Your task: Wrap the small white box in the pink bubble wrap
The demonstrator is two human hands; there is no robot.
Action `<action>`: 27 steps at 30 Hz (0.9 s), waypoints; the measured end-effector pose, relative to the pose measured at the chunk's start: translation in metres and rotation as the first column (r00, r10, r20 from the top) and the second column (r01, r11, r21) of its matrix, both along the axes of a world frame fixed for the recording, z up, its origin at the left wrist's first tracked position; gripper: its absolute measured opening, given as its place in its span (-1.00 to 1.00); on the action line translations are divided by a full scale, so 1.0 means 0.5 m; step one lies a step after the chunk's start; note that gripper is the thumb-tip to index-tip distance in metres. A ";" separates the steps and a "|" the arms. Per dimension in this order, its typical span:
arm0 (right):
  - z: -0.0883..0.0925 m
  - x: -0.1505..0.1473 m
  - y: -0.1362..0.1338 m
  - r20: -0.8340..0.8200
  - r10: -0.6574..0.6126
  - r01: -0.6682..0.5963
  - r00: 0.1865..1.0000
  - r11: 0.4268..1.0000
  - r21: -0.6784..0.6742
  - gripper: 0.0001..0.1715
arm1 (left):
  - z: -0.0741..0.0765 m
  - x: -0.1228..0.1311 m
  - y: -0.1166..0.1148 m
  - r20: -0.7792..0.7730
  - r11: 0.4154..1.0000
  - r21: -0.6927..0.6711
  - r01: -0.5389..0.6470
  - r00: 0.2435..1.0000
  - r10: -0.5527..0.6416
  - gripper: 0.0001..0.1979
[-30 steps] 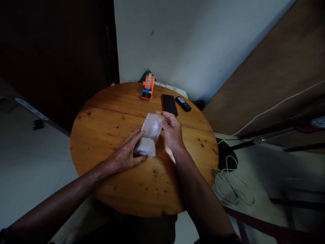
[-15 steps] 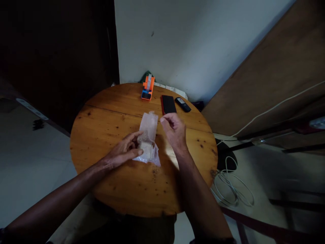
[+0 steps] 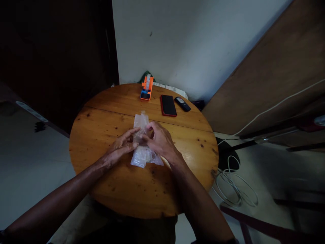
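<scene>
A piece of clear bubble wrap [image 3: 139,157] lies crumpled near the middle of the round wooden table, its upper part reaching toward the back. At its left edge is my left hand [image 3: 122,145], thumb and fingers apart, the tips touching the plastic. My right hand [image 3: 161,140] is over the wrap from the right, fingers curled with the thumb near the index finger at the plastic. Whether the right fingertips pinch the film is too small to tell. Anything inside the wrap is hidden by its folds.
Behind the wrap, an orange tape dispenser [image 3: 147,88], a black phone with a red edge [image 3: 168,105] and a small dark handset [image 3: 182,104] sit on the wooden table [image 3: 99,118]. A coiled pale cable [image 3: 232,184] lies on the floor at the right.
My right hand has moved left and down from beside the phone onto the wrap. The wrap has shifted slightly left and its lower part has spread. My left hand has moved slightly left.
</scene>
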State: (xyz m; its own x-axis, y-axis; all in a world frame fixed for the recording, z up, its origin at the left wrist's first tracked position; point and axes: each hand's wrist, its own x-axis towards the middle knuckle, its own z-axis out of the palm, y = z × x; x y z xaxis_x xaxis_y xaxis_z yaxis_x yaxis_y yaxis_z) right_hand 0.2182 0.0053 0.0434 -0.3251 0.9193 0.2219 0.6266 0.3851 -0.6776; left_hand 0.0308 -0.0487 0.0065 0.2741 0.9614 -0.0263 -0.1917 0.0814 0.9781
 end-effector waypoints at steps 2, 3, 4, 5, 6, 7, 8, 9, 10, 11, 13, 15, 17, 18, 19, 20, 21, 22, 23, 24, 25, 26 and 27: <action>-0.004 0.008 0.009 -0.017 -0.046 0.047 0.999 0.999 0.022 -0.87 | -0.001 0.000 0.001 0.029 1.000 0.005 -0.015 0.999 0.015 -0.21; -0.006 0.012 0.014 -0.051 -0.064 0.065 0.997 0.998 0.012 -0.81 | -0.001 0.001 0.001 0.034 0.999 0.007 -0.038 0.999 0.038 -0.22; -0.007 0.016 0.019 -0.102 -0.076 0.075 0.992 0.997 -0.014 -0.76 | 0.000 0.001 0.002 0.037 0.997 0.009 -0.070 0.997 0.070 -0.23; -0.007 0.019 0.022 -0.167 -0.083 0.075 0.982 0.996 -0.050 -0.72 | 0.001 0.001 0.003 0.039 0.994 0.010 -0.109 0.993 0.109 -0.24; -0.008 0.021 0.026 -0.237 -0.090 0.070 0.967 0.993 -0.092 -0.70 | 0.002 0.001 0.004 0.040 0.988 0.012 -0.152 0.988 0.151 -0.26; -0.008 0.022 0.028 -0.301 -0.100 0.062 0.948 0.989 -0.133 -0.68 | 0.003 0.001 0.005 0.040 0.982 0.013 -0.189 0.981 0.189 -0.28; -0.008 0.023 0.030 -0.357 -0.113 0.054 0.927 0.984 -0.171 -0.67 | 0.004 0.001 0.006 0.039 0.975 0.015 -0.221 0.975 0.220 -0.30; -0.009 0.024 0.032 -0.405 -0.129 0.048 0.905 0.978 -0.205 -0.66 | 0.006 0.000 0.007 0.040 0.969 0.020 -0.248 0.968 0.247 -0.33; -0.011 0.024 0.034 -0.445 -0.150 0.046 0.883 0.971 -0.235 -0.65 | 0.007 0.000 0.008 0.041 0.963 0.027 -0.269 0.963 0.267 -0.35; -0.013 0.024 0.036 -0.478 -0.171 0.048 0.862 0.965 -0.260 -0.63 | 0.009 -0.001 0.009 0.043 0.958 0.035 -0.286 0.958 0.284 -0.37; -0.018 0.025 0.041 -0.526 -0.211 0.059 0.824 0.955 -0.290 -0.60 | 0.010 -0.002 0.011 0.050 0.949 0.050 -0.310 0.950 0.308 -0.39; -0.024 0.027 0.047 -0.547 -0.235 0.073 0.804 0.951 -0.300 -0.59 | 0.011 -0.001 0.012 0.060 0.944 0.059 -0.325 0.945 0.321 -0.41; -0.028 0.029 0.051 -0.555 -0.245 0.084 0.795 0.951 -0.299 -0.57 | 0.009 -0.001 0.012 0.060 0.942 0.056 -0.330 0.943 0.327 -0.41; -0.028 0.030 0.053 -0.559 -0.248 0.083 0.792 0.949 -0.304 -0.57 | 0.007 0.000 0.013 0.051 0.942 0.053 -0.332 0.943 0.329 -0.40; -0.028 0.031 0.054 -0.559 -0.248 0.072 0.791 0.946 -0.317 -0.56 | 0.004 0.000 0.014 0.029 0.942 0.050 -0.332 0.943 0.331 -0.39; -0.028 0.031 0.054 -0.557 -0.246 0.054 0.794 0.939 -0.339 -0.55 | 0.001 -0.001 0.014 -0.008 0.941 0.054 -0.334 0.942 0.335 -0.40; -0.028 0.031 0.054 -0.549 -0.241 0.031 0.801 0.931 -0.364 -0.55 | -0.001 -0.002 0.015 -0.060 0.937 0.076 -0.342 0.936 0.347 -0.42; -0.027 0.031 0.053 -0.535 -0.231 0.008 0.813 0.922 -0.386 -0.56 | -0.003 -0.003 0.016 -0.125 0.927 0.117 -0.355 0.921 0.369 -0.45; -0.027 0.031 0.052 -0.517 -0.217 -0.010 0.828 0.916 -0.400 -0.58 | -0.004 -0.005 0.018 -0.195 0.913 0.173 -0.369 0.896 0.400 -0.48; -0.027 0.031 0.052 -0.497 -0.201 -0.016 0.844 0.917 -0.399 -0.60 | -0.004 -0.007 0.019 -0.261 0.894 0.238 -0.380 0.861 0.436 -0.51; -0.028 0.031 0.051 -0.478 -0.188 -0.010 0.858 0.924 -0.382 -0.63 | -0.004 -0.009 0.019 -0.314 0.872 0.301 -0.386 0.823 0.473 -0.54; -0.030 0.030 0.051 -0.460 -0.176 0.000 0.870 0.934 -0.358 -0.67 | -0.003 -0.010 0.020 -0.353 0.852 0.351 -0.388 0.788 0.504 -0.55; -0.032 0.030 0.051 -0.443 -0.166 0.010 0.881 0.943 -0.333 -0.70 | -0.002 -0.012 0.020 -0.384 0.840 0.382 -0.384 0.761 0.523 -0.55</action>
